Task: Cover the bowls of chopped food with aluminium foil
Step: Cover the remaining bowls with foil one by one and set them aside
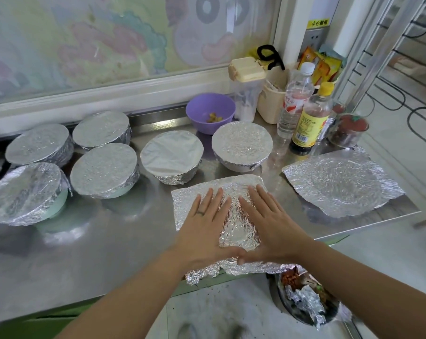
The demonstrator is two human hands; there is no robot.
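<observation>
looks like a home kitchen, steel table point(89, 253) with sauce bottles point(309, 118), foil-covered bowls point(104, 167), wall socket point(316, 37)

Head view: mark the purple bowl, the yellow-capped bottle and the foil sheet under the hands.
purple bowl point(207, 127): head view, front outer wall.
yellow-capped bottle point(307, 126): head view, its yellow label.
foil sheet point(236, 226): head view, crumpled middle.

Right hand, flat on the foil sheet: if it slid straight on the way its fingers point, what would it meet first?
Most likely the foil-covered bowl just beyond the foil sheet, near its edge. Depth is unclear, so the right hand might slip past into the gap beside it.
</observation>
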